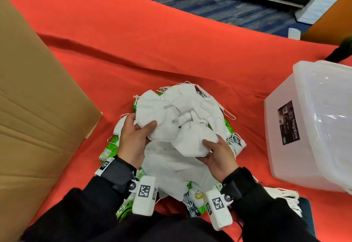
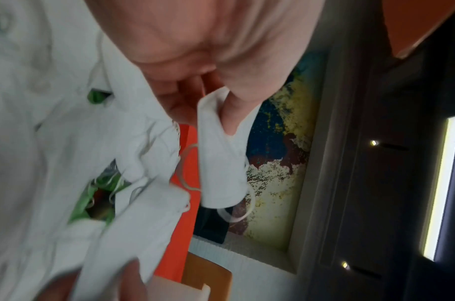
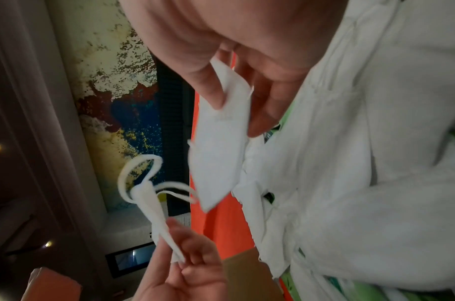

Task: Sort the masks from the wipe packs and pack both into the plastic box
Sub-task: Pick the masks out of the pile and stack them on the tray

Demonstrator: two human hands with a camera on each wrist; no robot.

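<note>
A heap of white folded masks (image 1: 182, 106) lies on green wipe packs (image 1: 107, 151) on the red cloth, in front of me. My left hand (image 1: 136, 129) pinches one white mask (image 1: 162, 125) between thumb and fingers; the left wrist view shows that mask (image 2: 218, 158) hanging from the pinch. My right hand (image 1: 215, 150) grips another white mask (image 1: 192, 142) by its edge, seen from the right wrist as a flat mask (image 3: 218, 146) between thumb and fingers. The clear plastic box (image 1: 312, 125) stands to the right, apart from both hands.
A large brown cardboard box (image 1: 32, 112) fills the left side. The red cloth (image 1: 171, 41) stretches beyond the heap to a far edge with blue carpet behind. More wipe packs (image 1: 194, 201) lie near my wrists.
</note>
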